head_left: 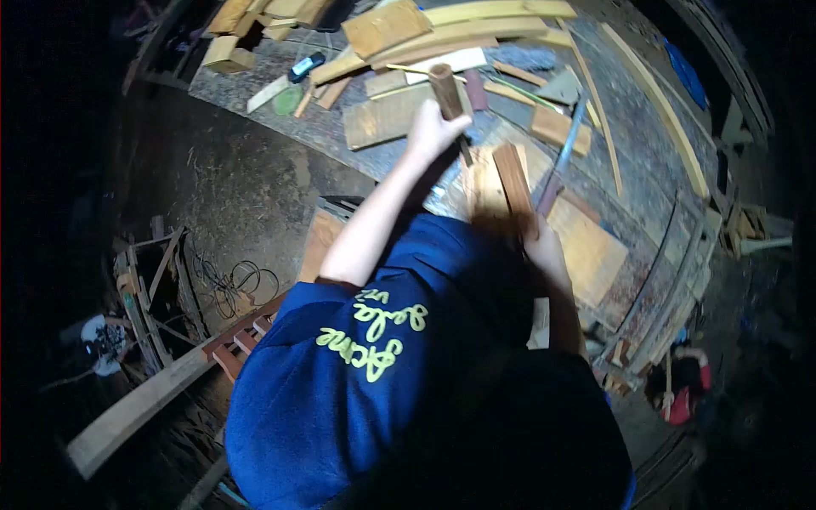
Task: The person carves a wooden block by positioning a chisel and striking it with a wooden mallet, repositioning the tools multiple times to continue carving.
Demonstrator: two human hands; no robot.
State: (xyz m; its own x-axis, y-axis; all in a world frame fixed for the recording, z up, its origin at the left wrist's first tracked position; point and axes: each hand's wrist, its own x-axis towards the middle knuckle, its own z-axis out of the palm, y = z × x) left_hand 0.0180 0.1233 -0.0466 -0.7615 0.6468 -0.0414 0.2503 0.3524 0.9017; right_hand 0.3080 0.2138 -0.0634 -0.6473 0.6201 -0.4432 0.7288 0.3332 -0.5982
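A reddish-brown wooden strip (513,180) stands on edge near the middle of the workbench (646,178), resting on a pale board (484,189). Its near end meets the right hand (544,248), which closes around that end and steadies it. Just beside the strip on its right, a dark metal bar (563,160) slants across the bench top toward the same hand.

Above and to the left of the strip, the left hand (433,129) is raised off the bench with its fingers clenched around a round wooden handle (444,89), which points up and away from the person. What sits at the handle's lower end is hidden by the hand, so the kind of tool cannot be told.

An orange-brown plank (588,252) lies flat right of the right hand. Behind the raised hand lies a flat rectangular board (384,117). Farther back, long pale slats (484,25) are piled with offcuts along the bench's far side, and a thin curved strip (661,119) runs down its right part. The person wears a blue shirt (340,382) with yellow lettering.
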